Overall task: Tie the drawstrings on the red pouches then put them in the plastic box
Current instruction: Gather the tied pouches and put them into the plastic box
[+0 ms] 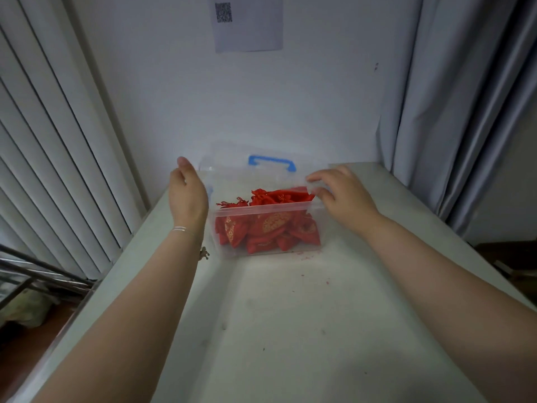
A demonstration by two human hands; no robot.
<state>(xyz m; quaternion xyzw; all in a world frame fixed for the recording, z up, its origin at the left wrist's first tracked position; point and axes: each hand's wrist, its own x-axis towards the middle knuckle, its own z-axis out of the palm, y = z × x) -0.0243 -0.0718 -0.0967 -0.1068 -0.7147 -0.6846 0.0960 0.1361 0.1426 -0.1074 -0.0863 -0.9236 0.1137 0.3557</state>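
Many red pouches (268, 228) with gold print fill a clear box (263, 212), piled above its near rim; drawstring knots show on the top ones. Box stands on a white table (290, 315), toward the far end, close to the wall. Its clear lid (247, 165) with a blue handle (272, 162) stands up behind it against the wall.

Left hand (187, 193) flanks the box's left side, fingers straight, palm facing inward, gripping nothing; contact with the box wall cannot be told. A thin bracelet (180, 229) sits on that wrist. Right hand (340, 191) is at the box's right rim, fingers loosely spread and reaching over the edge, nothing held.

Table top is scuffed, with red specks (308, 255) just in front of the box. White wall behind carries a sheet (248, 23) with a printed code. Grey curtain (453, 112) hangs right; white vertical slats (58, 141) left. Dark metal bars (37, 274) show lower left, above a reddish floor (26, 350).
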